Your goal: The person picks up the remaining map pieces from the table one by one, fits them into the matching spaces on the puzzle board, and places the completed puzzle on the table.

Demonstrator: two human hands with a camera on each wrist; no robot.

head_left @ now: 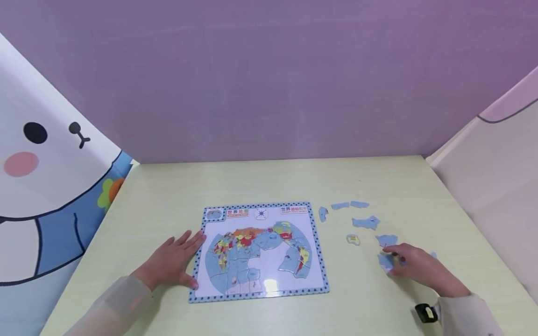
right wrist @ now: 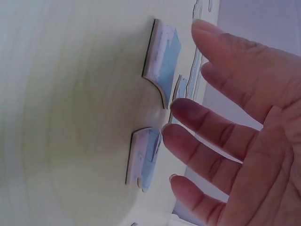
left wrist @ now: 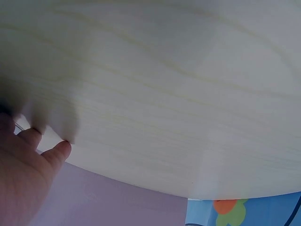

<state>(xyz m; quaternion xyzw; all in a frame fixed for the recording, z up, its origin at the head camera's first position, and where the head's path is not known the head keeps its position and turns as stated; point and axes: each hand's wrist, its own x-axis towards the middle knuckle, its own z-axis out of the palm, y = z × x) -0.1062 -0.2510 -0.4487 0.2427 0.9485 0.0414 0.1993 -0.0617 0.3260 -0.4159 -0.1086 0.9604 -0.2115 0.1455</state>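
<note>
A world map jigsaw board (head_left: 321, 268) with a dotted blue border lies on the table, partly filled with pieces. My left hand (head_left: 170, 259) rests on the board's left edge, fingers spread; only part of that hand (left wrist: 28, 165) shows in the left wrist view. To the right of the board, my right hand (head_left: 422, 268) hovers over loose blue puzzle pieces, its thumb and index finger apart around a blue piece (head_left: 385, 262). In the right wrist view the right hand's (right wrist: 249, 122) fingers are loosely bent and hold nothing, near two pieces with pale edges, an upper piece (right wrist: 162, 61) and a lower piece (right wrist: 145, 157).
More loose pieces lie right of the board: a wide blue piece (head_left: 365, 222), a small yellow-green piece (head_left: 353, 239), narrow pieces such as a blue strip (head_left: 340, 205). A purple backdrop (head_left: 269, 84) stands behind the table (head_left: 176, 186). The right wrist wears a black band (head_left: 426, 313).
</note>
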